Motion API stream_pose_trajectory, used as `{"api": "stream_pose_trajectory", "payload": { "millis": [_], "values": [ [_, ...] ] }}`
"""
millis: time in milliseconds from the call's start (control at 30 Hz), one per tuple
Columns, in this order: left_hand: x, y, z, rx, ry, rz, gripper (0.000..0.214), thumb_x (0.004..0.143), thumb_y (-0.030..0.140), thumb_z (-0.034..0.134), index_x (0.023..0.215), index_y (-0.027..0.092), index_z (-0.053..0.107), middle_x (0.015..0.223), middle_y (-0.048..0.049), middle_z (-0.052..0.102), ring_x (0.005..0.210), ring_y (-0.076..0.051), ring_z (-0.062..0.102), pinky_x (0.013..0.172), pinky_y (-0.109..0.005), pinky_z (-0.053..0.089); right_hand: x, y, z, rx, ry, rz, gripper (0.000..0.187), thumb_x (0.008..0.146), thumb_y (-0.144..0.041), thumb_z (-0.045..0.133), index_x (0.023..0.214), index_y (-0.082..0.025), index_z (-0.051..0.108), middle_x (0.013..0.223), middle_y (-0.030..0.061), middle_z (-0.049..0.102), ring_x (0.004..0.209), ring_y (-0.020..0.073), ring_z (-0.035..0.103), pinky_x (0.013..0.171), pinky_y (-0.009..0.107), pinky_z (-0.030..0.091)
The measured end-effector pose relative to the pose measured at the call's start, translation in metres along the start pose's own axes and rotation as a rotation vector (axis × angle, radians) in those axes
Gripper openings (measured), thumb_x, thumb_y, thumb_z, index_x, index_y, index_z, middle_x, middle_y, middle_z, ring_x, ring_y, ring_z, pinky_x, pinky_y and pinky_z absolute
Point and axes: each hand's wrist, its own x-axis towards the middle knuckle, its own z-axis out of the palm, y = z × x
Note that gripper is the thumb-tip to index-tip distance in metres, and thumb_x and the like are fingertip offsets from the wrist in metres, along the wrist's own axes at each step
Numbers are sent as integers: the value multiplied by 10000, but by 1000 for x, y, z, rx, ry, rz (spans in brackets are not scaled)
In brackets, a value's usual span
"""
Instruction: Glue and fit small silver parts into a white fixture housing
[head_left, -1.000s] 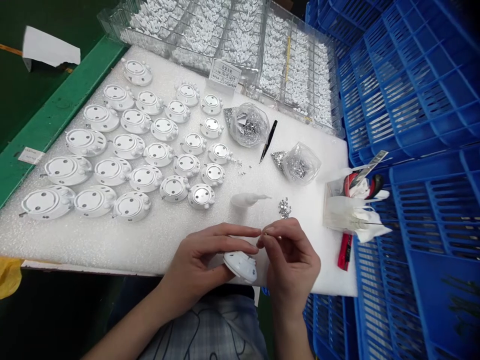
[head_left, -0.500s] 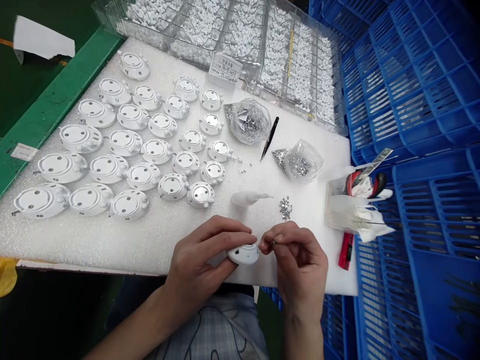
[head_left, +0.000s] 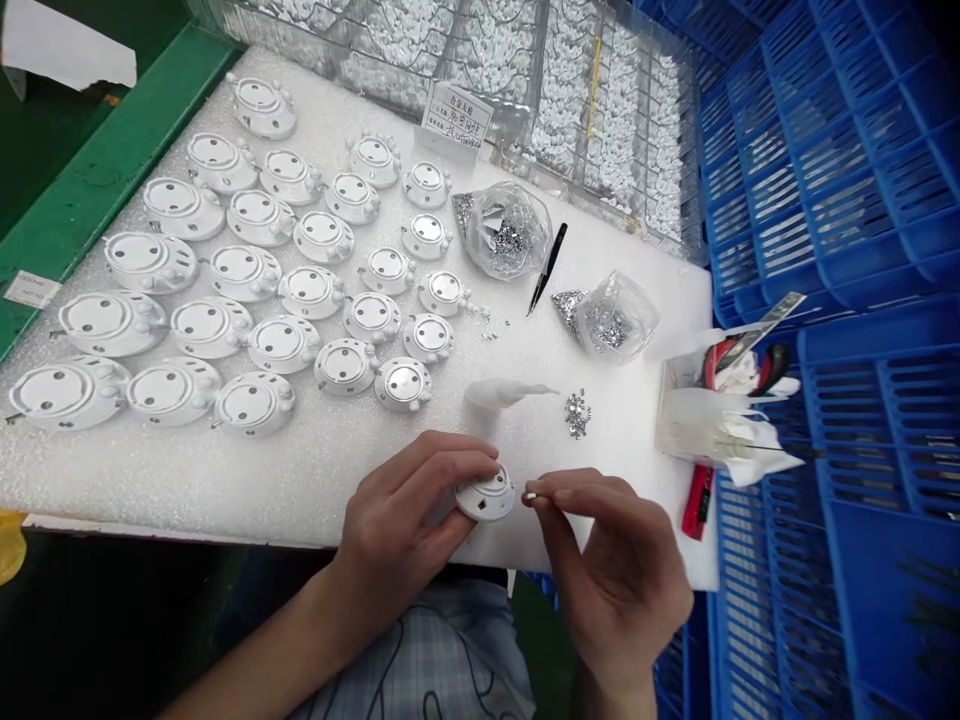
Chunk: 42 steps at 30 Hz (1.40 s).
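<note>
My left hand (head_left: pixel 412 510) grips a small white rounded plastic part (head_left: pixel 487 496) by its left side, above the near edge of the foam-covered table. Dark spots and a small dark slot show on that part. Just to its right, my right hand (head_left: pixel 611 560) pinches a tiny light-coloured piece (head_left: pixel 532 495) between thumb and forefinger, a short gap away from the white part. A small pile of shiny metal bits (head_left: pixel 577 414) lies beyond my right hand. Left of the pile rests a white squeeze bottle (head_left: pixel 504 392) with a thin nozzle.
Rows of similar white parts (head_left: pixel 247 345) cover the left of the table. Two plastic bags of metal bits (head_left: pixel 508 232) and black tweezers (head_left: pixel 548 268) lie farther back. A tool holder (head_left: pixel 681 425), a red cutter (head_left: pixel 697 502) and blue crates (head_left: pixel 825 170) stand right; clear trays (head_left: pixel 517 150) line the back.
My right hand has turned and shifted right and slightly down, so the tiny piece at its fingertips now shows. The white part has tilted a little in my left hand.
</note>
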Motion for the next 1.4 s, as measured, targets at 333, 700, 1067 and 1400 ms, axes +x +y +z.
{"api": "stream_pose_trajectory", "payload": {
  "millis": [333,700,1067,1400],
  "values": [
    [1,-3,3,65,81,45,208,863,-18,692,941,174,672,962,-37,690,867,-138,695,764,-220,607,-3,3,3,-109,-107,-144,532,770,110,654,1199,-205,659,1001,51,782,893,194,752,729,346,640],
    [-1,-3,5,49,93,35,221,856,-17,691,931,189,675,946,-33,705,843,-149,704,732,-237,609,-4,4,4,-119,-103,-127,518,760,120,658,1168,-198,670,1004,59,781,919,203,752,739,354,636],
    [-3,-4,7,108,90,119,208,881,-20,649,949,175,666,941,-50,679,854,-176,688,719,-278,616,-1,0,-4,-240,-216,-94,456,807,71,642,1135,-245,670,976,26,781,894,185,751,723,315,622],
    [-7,-8,7,160,72,225,189,876,-21,639,962,142,681,912,-78,708,877,-209,711,747,-324,653,0,-3,-6,-294,-252,-107,394,824,43,624,1087,-247,663,939,20,787,836,178,759,707,297,632]
  ]
}}
